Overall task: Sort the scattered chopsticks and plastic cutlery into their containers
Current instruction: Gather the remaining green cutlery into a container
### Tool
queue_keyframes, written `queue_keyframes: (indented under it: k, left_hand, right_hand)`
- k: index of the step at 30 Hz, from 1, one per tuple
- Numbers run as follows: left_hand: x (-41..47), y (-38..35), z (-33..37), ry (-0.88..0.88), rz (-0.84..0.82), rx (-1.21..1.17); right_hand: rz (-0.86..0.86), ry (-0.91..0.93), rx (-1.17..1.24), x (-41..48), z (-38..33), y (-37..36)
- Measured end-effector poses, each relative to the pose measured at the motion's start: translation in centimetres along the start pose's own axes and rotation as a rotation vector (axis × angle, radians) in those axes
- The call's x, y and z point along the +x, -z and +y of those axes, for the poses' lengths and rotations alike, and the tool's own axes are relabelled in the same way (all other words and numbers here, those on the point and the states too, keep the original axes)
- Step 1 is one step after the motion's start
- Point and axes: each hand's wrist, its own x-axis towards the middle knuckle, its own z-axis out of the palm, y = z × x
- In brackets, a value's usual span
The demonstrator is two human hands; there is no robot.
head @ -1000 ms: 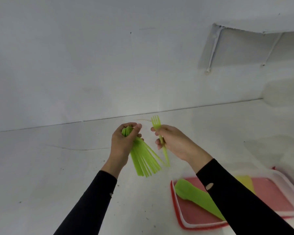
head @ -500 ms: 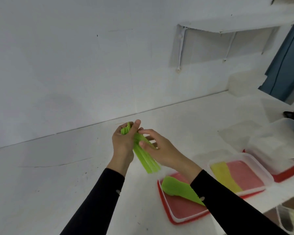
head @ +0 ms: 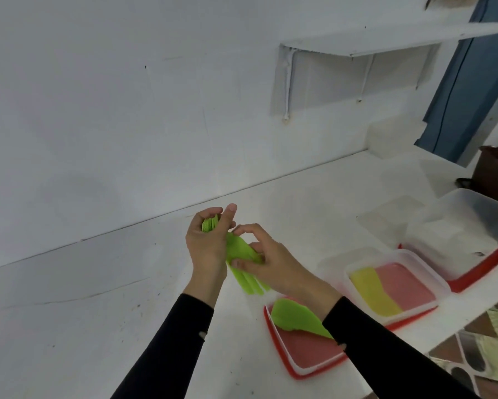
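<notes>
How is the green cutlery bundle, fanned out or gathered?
Gathered: the green cutlery bundle forms one tight stack, left hand gripping its top, right hand pinching its middle.

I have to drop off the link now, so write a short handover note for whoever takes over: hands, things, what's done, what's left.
Left hand: grips a bunch of green cutlery near its top, above the table.
Right hand: pinches the same bunch lower down.
Near container: green pieces lie in it.
Middle container: yellow pieces.
Far container: contents unclear.
Done: some green and yellow pieces sorted.
Left: the bunch is not yet in a container; it probably goes in the near one. No chopsticks are in view.
</notes>
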Motion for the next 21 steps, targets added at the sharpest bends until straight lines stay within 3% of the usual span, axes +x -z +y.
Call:
queue_keyframes:
  k: [3,6,14,21]
  left_hand:
    - [0.1,-1.1,0.2,0.124,-0.008,-0.169]
    - [0.5,-2.0,0.0,0.258,-0.141,-0.276]
    - [-1.0,-5.8,-1.0,0.462,-0.414,-0.256]
    - [-3.6,-10.6,-3.8,0.411,-0.118,-0.373]
  right_hand:
    - [-0.066,-0.047,0.052,-0.3,0.1,0.7]
    - [-0.137,-0.093,0.112,-0.5,0.1,2.8]
    - [-0.376,-0.107,0.248,-1.4,1.1,10.0]
    - [-0.34,-0.061,0.04,-3.2,4.0,12.2]
